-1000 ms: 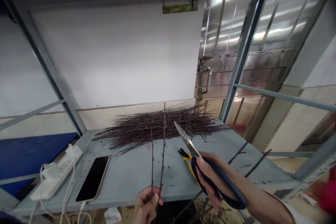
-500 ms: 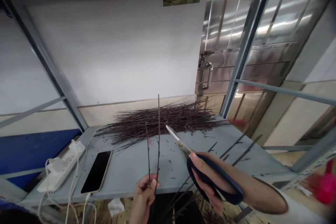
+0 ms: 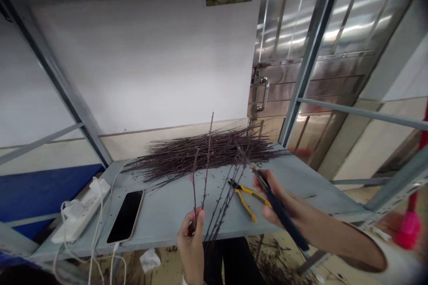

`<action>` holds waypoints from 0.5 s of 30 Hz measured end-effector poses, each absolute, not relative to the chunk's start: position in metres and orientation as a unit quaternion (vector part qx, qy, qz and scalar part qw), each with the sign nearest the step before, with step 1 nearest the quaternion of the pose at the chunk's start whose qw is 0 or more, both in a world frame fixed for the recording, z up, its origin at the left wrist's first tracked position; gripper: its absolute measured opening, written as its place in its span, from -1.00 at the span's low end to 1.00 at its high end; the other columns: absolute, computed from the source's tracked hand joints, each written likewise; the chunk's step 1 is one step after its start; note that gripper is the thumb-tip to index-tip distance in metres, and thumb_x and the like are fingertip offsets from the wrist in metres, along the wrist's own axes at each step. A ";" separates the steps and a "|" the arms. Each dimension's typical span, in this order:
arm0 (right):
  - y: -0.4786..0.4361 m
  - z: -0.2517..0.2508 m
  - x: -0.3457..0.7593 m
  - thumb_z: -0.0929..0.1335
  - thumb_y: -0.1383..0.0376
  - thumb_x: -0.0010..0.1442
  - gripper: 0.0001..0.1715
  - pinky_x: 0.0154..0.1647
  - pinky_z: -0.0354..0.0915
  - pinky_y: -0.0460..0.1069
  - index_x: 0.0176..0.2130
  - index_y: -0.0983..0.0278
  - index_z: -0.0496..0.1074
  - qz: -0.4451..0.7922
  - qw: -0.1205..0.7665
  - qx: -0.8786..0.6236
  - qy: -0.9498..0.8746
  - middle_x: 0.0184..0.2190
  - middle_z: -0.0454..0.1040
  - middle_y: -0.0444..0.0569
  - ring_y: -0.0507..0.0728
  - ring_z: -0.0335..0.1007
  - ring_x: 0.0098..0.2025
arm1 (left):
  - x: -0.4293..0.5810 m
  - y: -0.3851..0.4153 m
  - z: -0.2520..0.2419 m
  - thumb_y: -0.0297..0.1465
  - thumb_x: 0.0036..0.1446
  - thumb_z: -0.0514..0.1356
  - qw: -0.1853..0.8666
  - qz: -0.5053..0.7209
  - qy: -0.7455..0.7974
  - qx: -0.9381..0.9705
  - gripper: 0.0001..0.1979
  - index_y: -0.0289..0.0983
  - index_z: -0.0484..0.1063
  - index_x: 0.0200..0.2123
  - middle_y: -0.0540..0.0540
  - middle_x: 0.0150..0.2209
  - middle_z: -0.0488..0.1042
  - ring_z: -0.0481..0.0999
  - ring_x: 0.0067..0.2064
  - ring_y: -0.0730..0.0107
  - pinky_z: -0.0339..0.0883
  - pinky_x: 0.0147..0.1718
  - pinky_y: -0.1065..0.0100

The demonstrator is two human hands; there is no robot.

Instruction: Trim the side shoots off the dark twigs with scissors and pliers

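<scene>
At far left a white power strip (image 3: 80,210) with its cables lies on the grey metal table (image 3: 317,191), beside a black phone (image 3: 125,216). The left hand (image 3: 191,240) pinches two thin upright twigs (image 3: 207,164) in front of the big twig pile (image 3: 177,160) at the table's back. Yellow-handled pliers (image 3: 245,198) lie just right, near the right hand (image 3: 282,205), which clenches dark blue scissors (image 3: 294,231)
</scene>
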State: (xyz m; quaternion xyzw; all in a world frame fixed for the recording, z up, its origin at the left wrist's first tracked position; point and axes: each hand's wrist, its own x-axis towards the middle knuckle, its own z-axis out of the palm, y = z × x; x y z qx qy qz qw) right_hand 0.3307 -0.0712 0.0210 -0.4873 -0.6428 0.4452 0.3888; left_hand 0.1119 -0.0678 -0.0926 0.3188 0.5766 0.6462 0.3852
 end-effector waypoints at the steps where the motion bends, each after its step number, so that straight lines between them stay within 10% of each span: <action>1: -0.070 0.026 0.331 0.46 0.04 -0.04 -0.51 -0.21 0.30 0.05 -0.21 0.19 0.25 0.390 0.371 -0.504 -0.676 -0.34 0.35 -0.05 0.14 0.27 -0.33 | 0.115 -0.068 -0.092 -0.05 -0.30 0.39 0.375 0.651 0.578 0.319 -0.54 -0.34 0.58 -0.46 -0.18 -0.41 0.61 0.53 -0.30 0.16 0.41 -0.29 0.32; 7: -0.045 0.033 0.328 0.26 0.09 0.22 -0.72 -0.22 0.28 0.10 -0.25 0.26 0.20 -0.107 0.224 -0.524 -0.815 -0.27 0.36 0.09 0.27 0.35 -0.22 | 0.125 -0.071 -0.098 -0.05 -0.17 0.34 0.329 0.662 0.585 0.333 -0.58 -0.32 0.55 -0.45 -0.12 -0.46 0.56 0.49 -0.39 0.26 0.38 -0.38 0.34; 15: -0.033 0.034 0.321 0.30 0.09 0.19 -0.68 -0.33 0.25 0.04 -0.27 0.31 0.26 -0.283 0.153 -0.494 -0.808 -0.34 0.37 0.07 0.25 0.37 -0.30 | 0.132 -0.080 -0.102 -0.07 -0.14 0.33 0.295 0.683 0.582 0.328 -0.63 -0.27 0.54 -0.46 -0.09 -0.48 0.53 0.49 -0.37 0.26 0.34 -0.39 0.37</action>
